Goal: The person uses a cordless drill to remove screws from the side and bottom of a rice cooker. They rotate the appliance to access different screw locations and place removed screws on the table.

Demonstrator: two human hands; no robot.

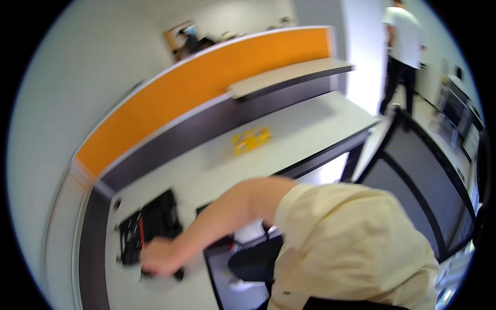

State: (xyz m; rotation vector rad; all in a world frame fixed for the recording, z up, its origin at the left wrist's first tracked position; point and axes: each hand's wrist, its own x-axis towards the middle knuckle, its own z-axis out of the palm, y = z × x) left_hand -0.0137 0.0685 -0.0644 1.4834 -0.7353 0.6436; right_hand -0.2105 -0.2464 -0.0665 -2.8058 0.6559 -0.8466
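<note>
My right arm, in a cream sleeve, reaches across to the left side of the desk. At its end my right hand (160, 257) looks closed, blurred by motion, its fingers mostly hidden. Dark bits of something stick out under it on both sides; what they belong to I cannot make out. Just beyond the hand, an open black case (161, 211) lies on the desk, with a red strip along its middle and small tools in its left part. My left hand does not show.
The pale desk (196, 181) has a yellow patterned package (251, 140) farther back. An orange and dark partition (217, 72) with a shelf (289, 77) runs behind. An open drawer (243, 297) sits below my arm. A mesh chair (413, 181) and a person (405, 41) are at right.
</note>
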